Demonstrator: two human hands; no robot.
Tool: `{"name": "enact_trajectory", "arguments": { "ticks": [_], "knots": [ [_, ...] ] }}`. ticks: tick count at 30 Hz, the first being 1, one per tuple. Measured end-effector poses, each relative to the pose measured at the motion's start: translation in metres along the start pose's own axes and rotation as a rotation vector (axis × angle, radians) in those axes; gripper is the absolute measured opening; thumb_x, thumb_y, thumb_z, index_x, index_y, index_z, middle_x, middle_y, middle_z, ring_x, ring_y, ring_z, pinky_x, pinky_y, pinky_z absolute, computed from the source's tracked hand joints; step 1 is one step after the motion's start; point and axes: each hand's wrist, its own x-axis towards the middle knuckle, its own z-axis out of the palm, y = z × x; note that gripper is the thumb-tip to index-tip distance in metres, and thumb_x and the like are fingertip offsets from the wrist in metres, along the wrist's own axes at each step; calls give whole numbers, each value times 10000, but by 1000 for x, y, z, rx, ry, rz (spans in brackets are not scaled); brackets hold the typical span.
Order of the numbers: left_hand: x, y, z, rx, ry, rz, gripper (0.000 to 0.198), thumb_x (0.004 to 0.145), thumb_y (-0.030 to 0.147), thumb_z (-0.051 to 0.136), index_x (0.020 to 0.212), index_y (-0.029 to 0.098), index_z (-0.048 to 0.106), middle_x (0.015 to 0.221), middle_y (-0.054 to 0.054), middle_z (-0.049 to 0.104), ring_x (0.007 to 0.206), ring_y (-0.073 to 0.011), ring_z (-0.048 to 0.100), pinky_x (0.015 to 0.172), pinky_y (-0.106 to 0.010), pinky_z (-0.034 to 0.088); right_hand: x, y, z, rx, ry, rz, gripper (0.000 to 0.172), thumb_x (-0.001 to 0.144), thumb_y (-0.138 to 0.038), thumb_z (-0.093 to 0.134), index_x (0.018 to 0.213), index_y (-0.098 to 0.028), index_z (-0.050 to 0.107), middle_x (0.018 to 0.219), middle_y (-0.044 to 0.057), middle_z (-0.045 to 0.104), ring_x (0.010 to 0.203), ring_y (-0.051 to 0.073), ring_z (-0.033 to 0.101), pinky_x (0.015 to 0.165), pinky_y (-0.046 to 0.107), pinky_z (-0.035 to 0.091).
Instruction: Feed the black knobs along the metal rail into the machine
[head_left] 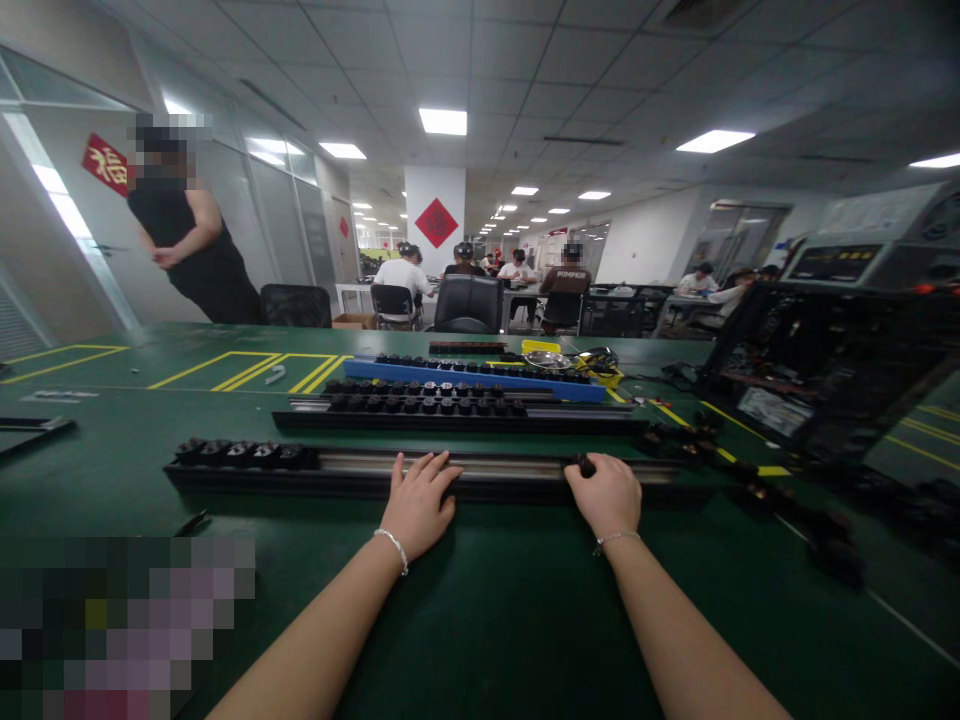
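A long black rail lies across the green table in front of me. Several black socket-like modules sit in its left end, and a pale metal track shows along its middle. My left hand rests on the rail's middle with its fingers spread and holds nothing. Farther right, my right hand is closed around a small black module at the rail; most of that piece is hidden by the fingers.
Behind lie another black rail with modules and a blue rail. Loose black modules are scattered at right, beside a large dark open-sided machine. A metal dish stands farther back. A person stands at left.
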Motion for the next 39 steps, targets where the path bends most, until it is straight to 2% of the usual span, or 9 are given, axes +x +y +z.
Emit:
{"name": "enact_trajectory", "arguments": {
  "ticks": [6, 13, 25, 39],
  "knots": [
    [-1, -1, 0, 5, 3, 7, 379, 788, 258, 491, 1156, 323, 551, 1336, -13, 504, 1245, -255, 413, 1082, -592, 91, 1, 2, -2, 16, -5, 15, 258, 708, -334, 455, 761, -177, 653, 859, 79, 662, 902, 232, 543, 797, 331, 371],
    [0, 0, -1, 8, -5, -1, 383, 781, 256, 495, 1152, 325, 556, 1332, -12, 507, 1246, -258, 414, 1083, -591, 102, 2, 7, 2, 28, 24, 32, 284, 705, -341, 454, 794, -167, 661, 897, 92, 660, 924, 238, 536, 817, 342, 368],
    [-1, 1, -2, 6, 0, 0, 390, 776, 242, 497, 1152, 325, 557, 1329, -14, 511, 1239, -255, 421, 1082, -588, 106, 4, 10, -2, -11, 17, 60, 256, 697, -345, 454, 718, -179, 647, 814, 80, 655, 849, 230, 542, 769, 330, 374],
    [0, 0, -2, 7, -5, 3, 377, 786, 253, 486, 1150, 321, 558, 1331, -11, 509, 1240, -256, 418, 1080, -593, 111, 5, 14, -5, -5, 20, 113, 288, 705, -356, 452, 784, -177, 664, 865, 81, 657, 885, 234, 537, 808, 342, 372]
  ]
}}
